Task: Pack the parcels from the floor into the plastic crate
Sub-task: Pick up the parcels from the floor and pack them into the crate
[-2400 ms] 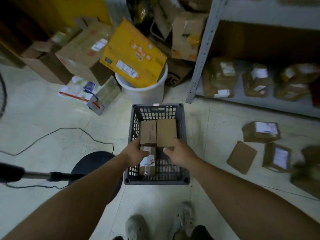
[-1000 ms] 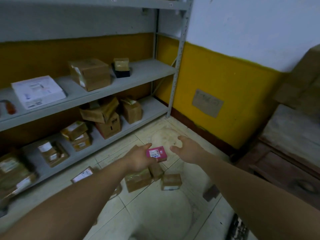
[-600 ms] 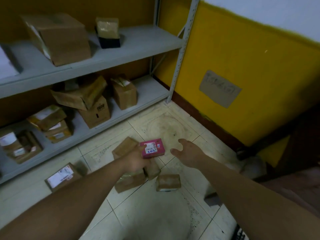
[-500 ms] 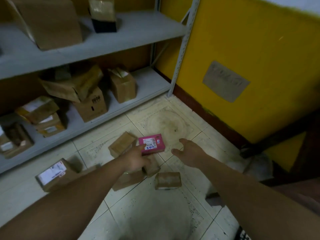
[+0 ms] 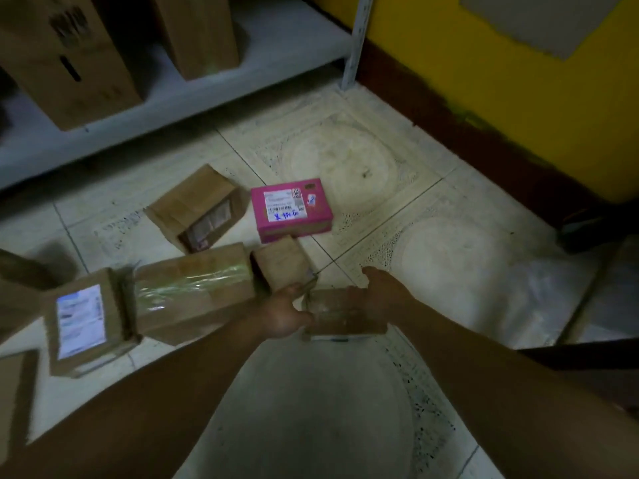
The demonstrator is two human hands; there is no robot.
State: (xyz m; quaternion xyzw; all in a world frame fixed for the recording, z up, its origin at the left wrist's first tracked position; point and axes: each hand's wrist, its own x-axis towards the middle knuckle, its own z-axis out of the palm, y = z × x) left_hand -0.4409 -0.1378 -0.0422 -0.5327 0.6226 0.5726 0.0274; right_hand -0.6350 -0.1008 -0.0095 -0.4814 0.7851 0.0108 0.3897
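Left hand (image 5: 283, 312) grips the left end of a small brown parcel (image 5: 342, 314) lying on the floor (image 5: 449, 271). Right hand (image 5: 380, 293) lies over its right end, can't tell if the fingers curl. Pink parcel (image 5: 292, 209) on the floor beyond, white label with blue handwriting, too blurred to read. Taped box (image 5: 193, 292) just left of the left hand. Labelled box (image 5: 83, 323) further left, print unreadable. Half a second ago the left hand held the pink parcel and the right hand was empty.

Our left forearm (image 5: 155, 392), entering from the lower left of the frame, and our right forearm (image 5: 501, 375), from the lower right, are bare along their visible length; our left hand (image 5: 283, 314) and right hand (image 5: 380, 292) are bare too.
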